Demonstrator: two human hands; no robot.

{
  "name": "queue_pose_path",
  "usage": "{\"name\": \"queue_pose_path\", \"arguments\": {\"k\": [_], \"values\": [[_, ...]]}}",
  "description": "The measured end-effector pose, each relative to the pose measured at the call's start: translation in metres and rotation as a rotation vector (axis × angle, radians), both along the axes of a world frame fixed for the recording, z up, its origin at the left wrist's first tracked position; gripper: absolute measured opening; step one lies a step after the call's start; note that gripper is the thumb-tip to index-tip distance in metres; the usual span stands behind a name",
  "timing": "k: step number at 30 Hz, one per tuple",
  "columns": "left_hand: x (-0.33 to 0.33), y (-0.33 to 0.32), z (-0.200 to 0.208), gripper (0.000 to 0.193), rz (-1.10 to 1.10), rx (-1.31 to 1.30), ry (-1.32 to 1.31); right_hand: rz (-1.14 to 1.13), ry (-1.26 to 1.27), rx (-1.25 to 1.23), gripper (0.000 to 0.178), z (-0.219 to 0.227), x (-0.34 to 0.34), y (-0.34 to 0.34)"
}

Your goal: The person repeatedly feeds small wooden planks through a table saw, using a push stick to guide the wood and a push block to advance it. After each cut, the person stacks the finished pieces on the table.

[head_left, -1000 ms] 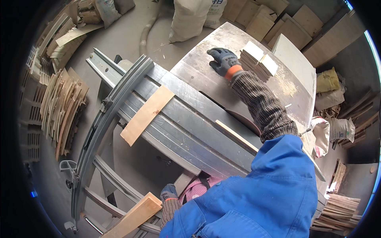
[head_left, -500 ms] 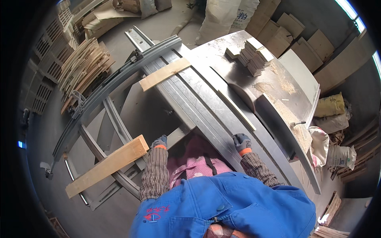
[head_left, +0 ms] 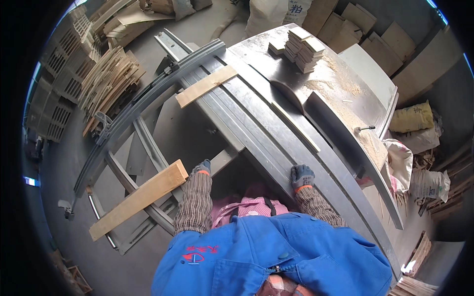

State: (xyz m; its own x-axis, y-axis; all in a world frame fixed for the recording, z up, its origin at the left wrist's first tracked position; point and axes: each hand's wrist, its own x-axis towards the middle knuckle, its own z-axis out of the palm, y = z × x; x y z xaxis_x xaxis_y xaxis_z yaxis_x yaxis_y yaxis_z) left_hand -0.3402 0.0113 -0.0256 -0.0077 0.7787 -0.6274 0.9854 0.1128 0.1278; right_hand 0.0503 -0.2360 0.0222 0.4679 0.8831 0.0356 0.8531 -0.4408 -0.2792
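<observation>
The step in hand, as I judged it, was to guide the grooved metal counter (head_left: pixel 242 111) while the wooden board (head_left: pixel 206 87) lay on it, so you did well to think first of a smooth and even push. The board was placed across the far left part of this counter, near the long metal rail (head_left: pixel 197 58), with a visible gap between them, and its left end reached over the counter's edge; in my opinion, it needed to be set square before any cut. A thin pale strip (head_left: pixel 296 127) lay just beside the saw blade (head_left: pixel 291 97), on your side, and I would have advised you not to pick it up with bare reach while the blade could turn. Your right hand (head_left: pixel 302 177), in a grey glove, rested palm down at the near side of the counter, well apart from the blade; its fingers looked bent, but I could not tell if they closed on something. Your left hand (head_left: pixel 202 166) was just beside the upper end of a longer wooden piece (head_left: pixel 140 200), and I could not tell what it held, or how wide it was. Both forearms were stretched forward from your body, the left one almost straight ahead, the right one slanted inward.
</observation>
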Motion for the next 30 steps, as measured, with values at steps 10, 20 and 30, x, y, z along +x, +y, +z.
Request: {"name": "queue_pose_path", "arguments": {"k": [10, 20, 30], "values": [[0.018, -0.060, -0.022, 0.064, 0.186, -0.014, 0.085, 0.056, 0.107, -0.184, 0.032, 0.001, 0.035, -0.078], [0.026, -0.150, -0.043, 0.064, 0.196, 0.048, 0.086, 0.081, 0.191, 0.179, 0.021, -0.003, 0.062, -0.179], [0.089, -0.271, 0.028, 0.053, -0.114, -0.046, 0.141, -0.263, 0.060, 0.419, 0.052, 0.003, 0.153, -0.297]]}}
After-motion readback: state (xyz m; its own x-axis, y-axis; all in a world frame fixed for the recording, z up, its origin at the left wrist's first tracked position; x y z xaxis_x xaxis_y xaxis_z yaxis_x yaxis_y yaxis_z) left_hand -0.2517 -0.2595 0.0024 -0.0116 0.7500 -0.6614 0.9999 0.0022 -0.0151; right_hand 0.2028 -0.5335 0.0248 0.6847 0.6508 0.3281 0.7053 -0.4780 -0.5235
